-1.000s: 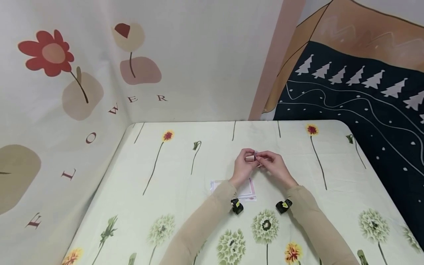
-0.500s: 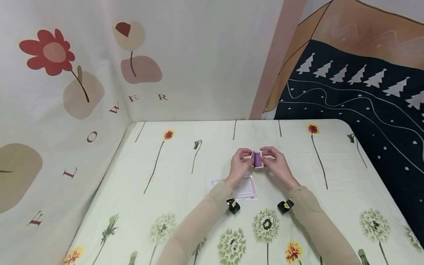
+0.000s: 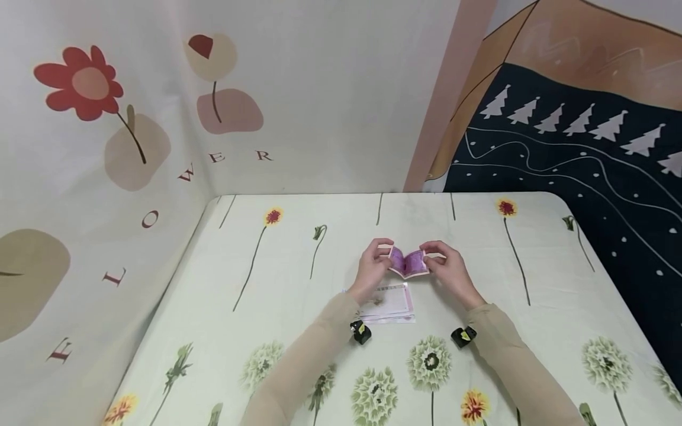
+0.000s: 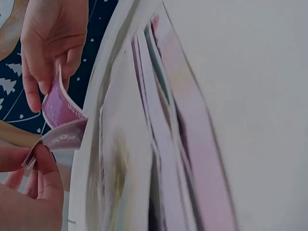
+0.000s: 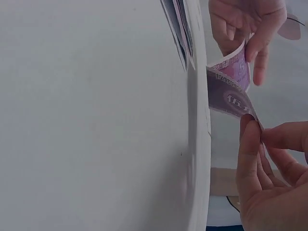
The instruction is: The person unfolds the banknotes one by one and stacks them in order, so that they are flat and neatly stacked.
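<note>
A small purple banknote [image 3: 414,264], with a pale border and a crease down its middle, is spread between both hands in a V shape. My left hand [image 3: 370,269] pinches its left end between thumb and fingers. At the opposite end, my right hand [image 3: 452,269] pinches it the same way. Printed characters show on the purple note [image 5: 233,98] in the right wrist view. Nearer to me, partly under my left wrist, lies a stack of pale papers [image 3: 393,300] with pink edges; its layered sheets [image 4: 185,106] fill the middle of the left wrist view.
A white tablecloth [image 3: 298,331] printed with flowers covers the table. Behind it hangs a pale curtain [image 3: 330,106] with flower prints, and a dark cloth [image 3: 533,151] with white trees drapes at the right. Each wrist carries a small black camera [image 3: 360,332].
The folded note has been unfolded: my hands have moved apart, the left one further to the left, and its purple inner face now shows. The paper stack stays in place.
</note>
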Action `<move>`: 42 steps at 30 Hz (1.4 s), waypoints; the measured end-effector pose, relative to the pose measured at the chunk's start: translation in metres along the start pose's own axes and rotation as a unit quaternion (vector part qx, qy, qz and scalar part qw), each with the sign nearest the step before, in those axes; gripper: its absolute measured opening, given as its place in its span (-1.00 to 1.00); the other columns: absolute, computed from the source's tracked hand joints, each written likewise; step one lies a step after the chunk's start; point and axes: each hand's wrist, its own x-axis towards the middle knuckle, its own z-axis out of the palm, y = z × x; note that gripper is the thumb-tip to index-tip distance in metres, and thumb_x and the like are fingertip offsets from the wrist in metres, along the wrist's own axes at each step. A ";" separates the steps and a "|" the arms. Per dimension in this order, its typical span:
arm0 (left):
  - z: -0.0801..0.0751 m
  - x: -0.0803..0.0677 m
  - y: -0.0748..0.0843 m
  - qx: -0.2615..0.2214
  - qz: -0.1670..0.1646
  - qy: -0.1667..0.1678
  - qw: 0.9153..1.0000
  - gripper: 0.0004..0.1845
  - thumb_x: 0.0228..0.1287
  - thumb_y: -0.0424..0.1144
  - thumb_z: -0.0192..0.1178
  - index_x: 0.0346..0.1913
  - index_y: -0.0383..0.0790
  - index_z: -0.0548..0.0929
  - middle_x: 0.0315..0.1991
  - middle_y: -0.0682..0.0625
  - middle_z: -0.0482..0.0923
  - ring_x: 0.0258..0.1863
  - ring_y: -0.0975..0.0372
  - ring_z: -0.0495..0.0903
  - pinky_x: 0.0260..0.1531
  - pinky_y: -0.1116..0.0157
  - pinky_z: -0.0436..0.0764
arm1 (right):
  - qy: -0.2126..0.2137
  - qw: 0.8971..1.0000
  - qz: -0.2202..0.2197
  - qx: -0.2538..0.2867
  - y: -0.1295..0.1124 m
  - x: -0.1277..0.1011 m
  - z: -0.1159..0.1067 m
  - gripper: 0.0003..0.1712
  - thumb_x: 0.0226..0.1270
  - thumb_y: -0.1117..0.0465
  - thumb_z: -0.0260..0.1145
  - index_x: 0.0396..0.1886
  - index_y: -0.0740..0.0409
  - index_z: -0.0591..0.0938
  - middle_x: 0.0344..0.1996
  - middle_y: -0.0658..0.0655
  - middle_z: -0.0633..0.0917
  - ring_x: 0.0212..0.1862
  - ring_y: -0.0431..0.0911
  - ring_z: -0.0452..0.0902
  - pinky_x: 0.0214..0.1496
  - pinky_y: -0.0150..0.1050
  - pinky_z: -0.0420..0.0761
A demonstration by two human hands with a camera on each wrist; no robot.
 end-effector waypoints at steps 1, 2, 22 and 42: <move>-0.002 0.000 0.000 0.002 -0.001 -0.003 1.000 -0.51 0.08 -0.65 0.02 0.12 -0.32 0.50 -0.04 -0.28 0.58 -0.10 -0.02 0.62 -0.16 0.16 0.63 | 0.001 1.000 0.000 -0.002 0.001 0.000 0.000 -0.69 0.30 0.51 0.18 0.04 0.40 0.54 -0.03 0.41 0.55 -0.20 0.14 0.65 -0.29 -0.41 0.61; -0.004 -0.003 0.004 0.006 0.004 -0.006 1.000 -0.52 0.08 -0.66 0.01 0.11 -0.36 0.51 -0.04 -0.31 0.57 -0.11 -0.04 0.62 -0.16 0.15 0.64 | 0.001 1.000 0.001 -0.005 0.001 -0.001 -0.001 -0.69 0.30 0.50 0.18 0.04 0.40 0.54 -0.03 0.40 0.55 -0.20 0.14 0.65 -0.30 -0.41 0.61; -0.029 -0.007 -0.010 0.100 -0.019 0.023 0.995 -0.77 0.22 -0.49 0.16 -0.08 -0.31 0.67 -0.14 -0.13 0.64 -0.19 0.15 0.63 -0.13 0.28 0.61 | -0.047 0.998 0.019 -0.030 0.010 -0.006 -0.011 -0.65 0.33 0.43 0.20 0.11 0.33 0.55 0.06 0.38 0.54 -0.22 -0.12 0.66 -0.32 -0.38 0.56; -0.052 -0.019 -0.010 0.055 -0.043 -0.012 0.997 -0.79 0.20 -0.55 0.13 -0.11 -0.38 0.61 -0.26 -0.11 0.57 -0.40 0.25 0.57 -0.35 0.34 0.66 | -0.064 0.995 0.047 0.058 0.004 -0.008 -0.001 -0.63 0.28 0.51 0.21 0.09 0.53 0.52 -0.07 0.45 0.61 -0.21 -0.20 0.61 -0.15 -0.42 0.62</move>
